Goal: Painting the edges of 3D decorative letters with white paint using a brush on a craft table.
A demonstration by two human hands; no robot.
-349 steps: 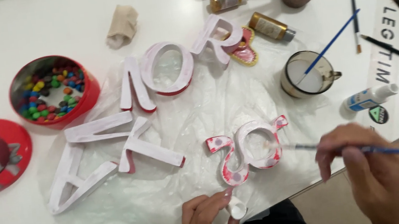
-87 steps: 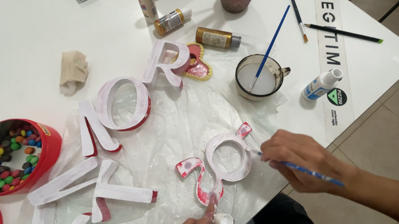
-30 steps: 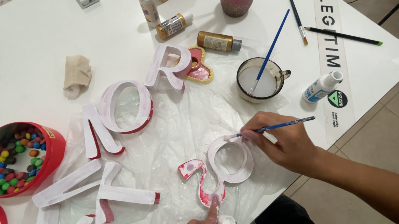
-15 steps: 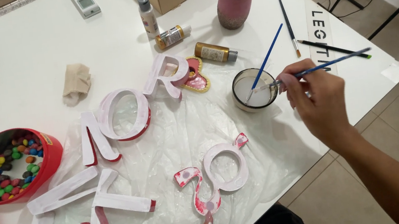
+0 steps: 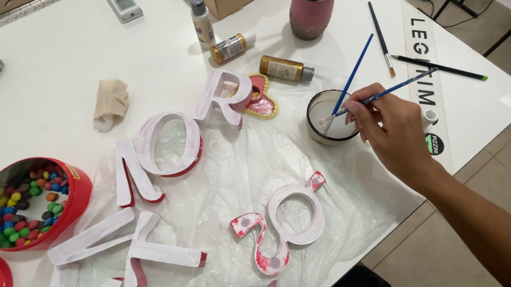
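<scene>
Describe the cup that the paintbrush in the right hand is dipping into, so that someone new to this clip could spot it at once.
On the white table, look at the right edge of the crinkled clear plastic sheet. There stands a small round cup with a dark rim and pale inside, just left of the right hand. Unlike the pink brush pot farther back, it is low, and two blue-handled brushes reach into it.

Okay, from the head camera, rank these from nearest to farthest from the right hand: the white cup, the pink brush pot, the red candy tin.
1. White cup, just left of the right hand.
2. Pink brush pot, up the table beyond it.
3. Red candy tin, far left.
</scene>
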